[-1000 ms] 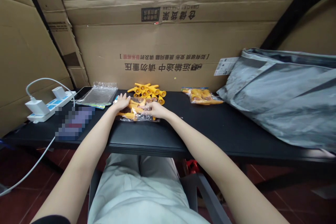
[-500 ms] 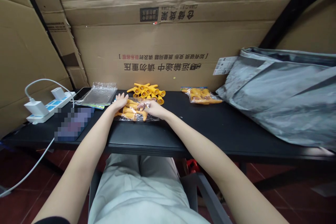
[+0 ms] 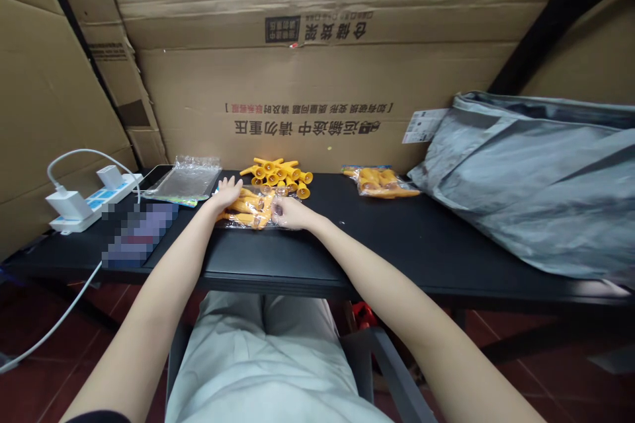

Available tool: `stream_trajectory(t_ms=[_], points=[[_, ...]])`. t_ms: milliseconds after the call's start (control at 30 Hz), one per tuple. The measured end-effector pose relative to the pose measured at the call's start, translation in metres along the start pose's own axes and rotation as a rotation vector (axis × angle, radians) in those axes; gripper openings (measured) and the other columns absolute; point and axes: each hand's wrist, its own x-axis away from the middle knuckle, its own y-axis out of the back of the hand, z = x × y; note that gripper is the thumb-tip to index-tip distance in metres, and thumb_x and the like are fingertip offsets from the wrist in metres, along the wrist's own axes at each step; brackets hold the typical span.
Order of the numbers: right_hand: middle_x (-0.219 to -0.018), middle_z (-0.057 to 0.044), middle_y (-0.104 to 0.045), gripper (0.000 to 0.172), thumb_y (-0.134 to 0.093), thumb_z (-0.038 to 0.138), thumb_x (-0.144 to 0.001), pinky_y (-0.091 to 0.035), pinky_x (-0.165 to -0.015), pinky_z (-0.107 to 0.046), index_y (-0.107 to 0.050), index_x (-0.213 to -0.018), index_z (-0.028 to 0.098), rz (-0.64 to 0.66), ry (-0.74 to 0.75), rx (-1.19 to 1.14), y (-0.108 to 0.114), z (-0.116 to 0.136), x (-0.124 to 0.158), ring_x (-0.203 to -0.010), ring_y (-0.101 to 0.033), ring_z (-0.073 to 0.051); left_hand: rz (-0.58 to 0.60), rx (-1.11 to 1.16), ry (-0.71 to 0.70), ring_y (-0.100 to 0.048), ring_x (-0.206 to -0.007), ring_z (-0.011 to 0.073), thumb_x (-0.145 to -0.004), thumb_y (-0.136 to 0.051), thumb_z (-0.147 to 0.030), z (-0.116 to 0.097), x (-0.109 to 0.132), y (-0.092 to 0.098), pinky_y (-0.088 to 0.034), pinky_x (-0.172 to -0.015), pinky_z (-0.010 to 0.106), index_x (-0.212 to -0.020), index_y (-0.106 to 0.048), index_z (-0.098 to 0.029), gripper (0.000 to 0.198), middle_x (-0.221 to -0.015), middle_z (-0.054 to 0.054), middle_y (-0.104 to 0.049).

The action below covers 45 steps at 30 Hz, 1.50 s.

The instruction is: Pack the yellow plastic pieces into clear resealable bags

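A clear plastic bag (image 3: 251, 211) with yellow toy pieces in it lies on the black table (image 3: 347, 244) in front of me. My left hand (image 3: 227, 194) rests flat on the bag's left end, fingers stretched out. At the bag's right end my right hand (image 3: 290, 211) has its fingers curled and pinches the plastic of the open end. Just behind the bag sits a loose pile of yellow toy pieces (image 3: 278, 174).
A stack of empty clear bags (image 3: 186, 180) lies to the left, beside a white power strip (image 3: 89, 201) with a plugged charger and cable. A filled bag of yellow pieces (image 3: 381, 182) lies right of the pile. A big grey bag (image 3: 536, 178) covers the table's right side. Cardboard boxes form the back wall.
My right hand has slid toward me and down along the bag's right end, and the yellow pieces inside have bunched leftward. My left hand has stayed in place.
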Motion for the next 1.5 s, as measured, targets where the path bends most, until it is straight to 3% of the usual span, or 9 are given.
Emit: stream_trajectory(t_ms=[133, 433, 567, 700, 933, 1033, 1133, 1333, 1500], points=[[-0.068, -0.003, -0.062, 0.005, -0.053, 0.012, -0.070, -0.037, -0.059, -0.022, -0.055, -0.068, 0.016, -0.018, -0.020, 0.011, -0.003, -0.001, 0.000, -0.062, -0.052, -0.013, 0.082, 0.032, 0.048, -0.006, -0.143, 0.0248, -0.090, -0.016, -0.051, -0.003, 0.003, 0.003, -0.017, -0.113, 0.050, -0.147, -0.026, -0.018, 0.066, -0.155, 0.007, -0.015], [-0.075, -0.003, -0.065, 0.012, -0.051, 0.012, -0.073, -0.039, -0.061, -0.022, -0.063, -0.076, 0.014, 0.008, -0.029, -0.024, 0.010, -0.001, -0.001, -0.066, -0.055, -0.013, 0.009, -0.002, 0.061, -0.006, -0.143, 0.0253, -0.090, -0.018, -0.046, -0.006, 0.010, 0.003, -0.018, -0.114, 0.049, -0.147, -0.025, -0.014, 0.065, -0.155, 0.009, -0.015], [-0.076, -0.004, -0.065, 0.015, -0.049, 0.016, -0.076, -0.040, -0.064, -0.024, -0.064, -0.076, 0.017, -0.255, -0.202, 0.085, 0.032, -0.009, 0.002, -0.069, -0.057, -0.016, 0.003, -0.004, 0.045, -0.008, -0.143, 0.0258, -0.090, -0.018, -0.046, -0.005, 0.010, 0.001, -0.018, -0.114, 0.048, -0.147, -0.025, -0.013, 0.066, -0.155, 0.011, -0.016], [-0.097, -0.009, -0.064, 0.024, -0.042, 0.016, -0.081, -0.044, -0.076, -0.028, -0.064, -0.090, 0.017, -0.533, -0.357, 0.181, 0.042, -0.034, 0.004, -0.090, -0.058, -0.020, 0.012, 0.006, 0.048, -0.006, -0.143, 0.0262, -0.091, -0.018, -0.047, -0.006, 0.010, 0.001, -0.018, -0.114, 0.049, -0.147, -0.025, -0.012, 0.066, -0.155, 0.011, -0.014], [-0.129, -0.010, -0.049, 0.040, -0.051, 0.019, -0.078, -0.044, -0.092, -0.040, -0.057, -0.118, 0.021, -0.177, -0.380, 0.175, 0.027, -0.070, 0.002, -0.115, -0.051, -0.025, 0.033, 0.020, 0.045, -0.005, -0.143, 0.0261, -0.091, -0.019, -0.046, -0.007, 0.012, 0.004, -0.016, -0.114, 0.049, -0.147, -0.023, -0.011, 0.067, -0.155, 0.013, -0.013], [-0.137, -0.009, -0.043, 0.050, -0.049, 0.014, -0.076, -0.041, -0.094, -0.050, -0.051, -0.124, 0.024, -0.112, -0.416, 0.209, 0.027, -0.069, 0.002, -0.122, -0.045, -0.029, 0.027, 0.019, 0.043, -0.005, -0.143, 0.0263, -0.091, -0.019, -0.047, -0.007, 0.012, 0.004, -0.017, -0.114, 0.049, -0.147, -0.024, -0.011, 0.066, -0.155, 0.013, -0.013], [-0.141, -0.009, -0.041, 0.044, -0.047, 0.012, -0.075, -0.040, -0.094, -0.054, -0.057, -0.117, 0.023, -0.075, -0.451, 0.239, 0.028, -0.067, 0.002, -0.122, -0.045, -0.031, 0.015, 0.014, 0.042, -0.006, -0.143, 0.0264, -0.091, -0.020, -0.047, -0.006, 0.012, 0.002, -0.018, -0.114, 0.048, -0.147, -0.026, -0.012, 0.066, -0.155, 0.012, -0.015], [-0.123, -0.011, -0.053, 0.020, -0.052, 0.018, -0.076, -0.044, -0.091, -0.041, -0.064, -0.092, 0.018, -0.163, -0.429, 0.260, 0.026, -0.072, 0.000, -0.109, -0.052, -0.028, 0.005, 0.010, 0.039, -0.007, -0.143, 0.0261, -0.091, -0.021, -0.048, -0.005, 0.010, 0.001, -0.018, -0.114, 0.047, -0.146, -0.027, -0.013, 0.066, -0.155, 0.012, -0.016], [-0.109, -0.012, -0.056, 0.025, -0.049, 0.011, -0.075, -0.046, -0.086, -0.035, -0.060, -0.097, 0.016, -0.394, -0.428, 0.244, 0.028, -0.079, -0.001, -0.098, -0.057, -0.025, -0.002, 0.002, 0.037, -0.008, -0.143, 0.0271, -0.091, -0.021, -0.048, -0.005, 0.009, 0.001, -0.021, -0.113, 0.048, -0.146, -0.028, -0.013, 0.066, -0.155, 0.012, -0.017]])
